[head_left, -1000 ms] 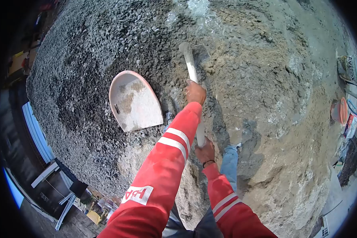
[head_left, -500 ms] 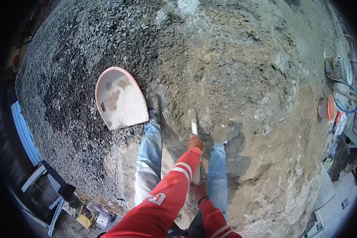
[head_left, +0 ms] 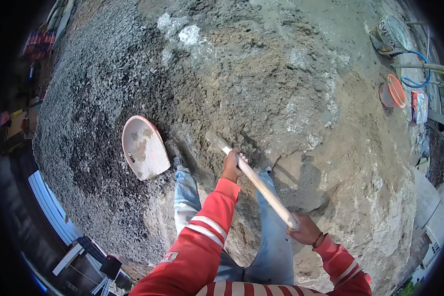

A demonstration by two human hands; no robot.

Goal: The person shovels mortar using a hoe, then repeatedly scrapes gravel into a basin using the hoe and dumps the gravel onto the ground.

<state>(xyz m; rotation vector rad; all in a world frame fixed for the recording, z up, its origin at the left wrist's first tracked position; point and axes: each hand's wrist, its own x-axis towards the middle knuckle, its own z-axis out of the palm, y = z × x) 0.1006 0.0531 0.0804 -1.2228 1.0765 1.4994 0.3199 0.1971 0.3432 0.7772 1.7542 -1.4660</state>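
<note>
My left hand (head_left: 233, 164) is closed around the lower part of a long wooden tool handle (head_left: 264, 190). Near the upper end of the handle, my right hand (head_left: 305, 229) is wrapped round it. The handle slants from the right hand down to the ground ahead of my feet. Its dirt-coated far end meets the damp sand and gravel mix (head_left: 261, 98), so the tool's head cannot be made out. To the left of my foot lies a pale, scoop-shaped tub (head_left: 150, 155) with a pinkish rim and dried mortar inside.
Grey gravel (head_left: 93, 123) spreads across the left side. An orange bucket (head_left: 392, 92), a large mortar-stained bucket (head_left: 390, 35), a blue hose (head_left: 423, 84) and a red and white bag (head_left: 419, 107) stand along the right edge. White powder (head_left: 189, 34) lies on the ground farther ahead.
The handle has swung from nearly upright in view to a slant. My right hand has moved right and away from my body, while my left hand has shifted slightly left and forward.
</note>
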